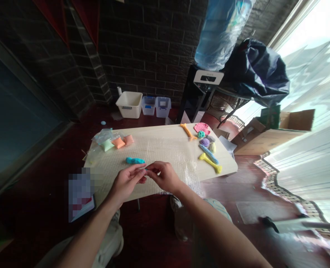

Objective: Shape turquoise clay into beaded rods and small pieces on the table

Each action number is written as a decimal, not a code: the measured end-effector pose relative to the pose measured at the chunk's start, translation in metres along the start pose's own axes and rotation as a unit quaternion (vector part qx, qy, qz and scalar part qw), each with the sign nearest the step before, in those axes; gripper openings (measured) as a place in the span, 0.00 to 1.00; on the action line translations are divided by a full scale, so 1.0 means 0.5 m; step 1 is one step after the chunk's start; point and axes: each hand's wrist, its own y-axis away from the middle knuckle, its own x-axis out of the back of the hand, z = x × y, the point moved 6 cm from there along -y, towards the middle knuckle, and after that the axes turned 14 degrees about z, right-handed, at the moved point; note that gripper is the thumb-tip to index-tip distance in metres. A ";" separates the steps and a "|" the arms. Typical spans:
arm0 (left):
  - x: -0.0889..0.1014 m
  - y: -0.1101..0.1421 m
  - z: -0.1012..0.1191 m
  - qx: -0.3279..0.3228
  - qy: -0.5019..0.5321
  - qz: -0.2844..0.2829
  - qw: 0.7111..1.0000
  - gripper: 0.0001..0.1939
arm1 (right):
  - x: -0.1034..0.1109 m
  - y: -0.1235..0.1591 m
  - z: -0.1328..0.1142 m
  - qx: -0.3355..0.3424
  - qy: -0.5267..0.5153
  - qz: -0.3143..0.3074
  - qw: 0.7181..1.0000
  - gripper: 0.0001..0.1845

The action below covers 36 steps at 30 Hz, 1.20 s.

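My left hand (pixel 129 181) and my right hand (pixel 165 176) meet over the near part of the table, fingertips pinched together. Between them shows a tiny bit of blue modelling clay (pixel 146 169), mostly hidden by the fingers. Just beyond my left fingers lies a lumpy blue clay roll (pixel 135 160), resting on bubble wrap (pixel 165 150) spread across the tabletop. At the left, several soft clay packets sit in a row: a pale green one (pixel 107 145), an orange one (pixel 118 143) and a salmon one (pixel 128 140).
On the table's right are an orange bone shape (pixel 188 132), a yellow bone shape (pixel 210 163), a blue stick (pixel 208 153), a purple lump (pixel 204 142), a green ball (pixel 201 134) and a pink piece (pixel 202 128). Behind stand plastic bins (pixel 130 105) and a water dispenser (pixel 208 77); cardboard boxes (pixel 273 139) stand right.
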 end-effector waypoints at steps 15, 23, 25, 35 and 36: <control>-0.002 -0.004 -0.004 -0.114 -0.086 -0.070 0.987 0.15 | -0.026 0.011 0.023 -0.147 -0.032 -0.114 0.982 0.34; 0.004 -0.005 0.014 -0.182 -0.077 -0.032 0.980 0.12 | -0.057 0.022 0.042 -0.259 -0.194 -0.141 0.936 0.34; 0.000 -0.003 0.014 -0.176 -0.070 -0.045 0.981 0.12 | -0.060 0.022 0.038 -0.258 -0.206 -0.147 0.932 0.33; 0.002 0.003 0.015 -0.127 -0.073 -0.050 0.988 0.23 | -0.049 0.013 0.028 -0.217 -0.202 -0.132 0.946 0.33; 0.001 0.002 0.014 -0.132 -0.075 -0.053 0.987 0.23 | -0.051 0.013 0.029 -0.220 -0.205 -0.134 0.944 0.34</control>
